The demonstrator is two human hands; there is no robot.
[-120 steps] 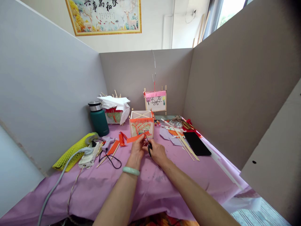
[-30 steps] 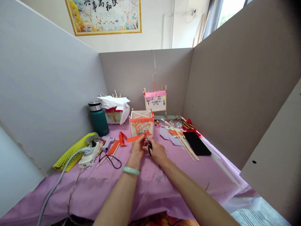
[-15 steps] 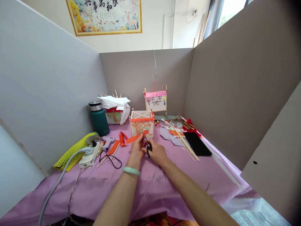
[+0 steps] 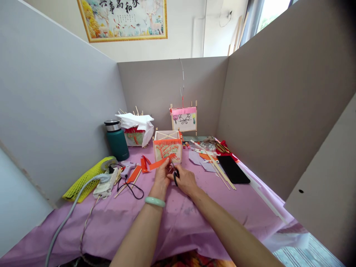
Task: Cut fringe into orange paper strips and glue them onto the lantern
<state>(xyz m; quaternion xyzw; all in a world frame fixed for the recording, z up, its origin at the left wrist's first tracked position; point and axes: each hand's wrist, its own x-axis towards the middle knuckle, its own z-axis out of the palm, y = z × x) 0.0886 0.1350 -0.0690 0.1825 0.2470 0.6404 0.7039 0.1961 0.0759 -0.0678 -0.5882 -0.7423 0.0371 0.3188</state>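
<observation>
My left hand (image 4: pixel 162 173) is closed on an orange paper strip (image 4: pixel 157 164), which sticks out to the left and has a fringed end on the right. In my right hand (image 4: pixel 185 180) is a pair of scissors (image 4: pixel 175 175) with black handles; the blades point up at the fringed end of the strip. Just beyond both hands stands a paper lantern (image 4: pixel 167 151) with a stick frame, an orange fringe along its top and a painted tree on its front. A folded orange paper piece (image 4: pixel 144 164) lies left of the strip.
At left are a green bottle (image 4: pixel 117 142), a power strip (image 4: pixel 105 187), a glue gun (image 4: pixel 128 168) and a yellow net (image 4: pixel 86 180). A second lantern (image 4: pixel 184 120) hangs behind. Wooden sticks (image 4: pixel 222 172) and a black phone (image 4: pixel 233 169) lie at right.
</observation>
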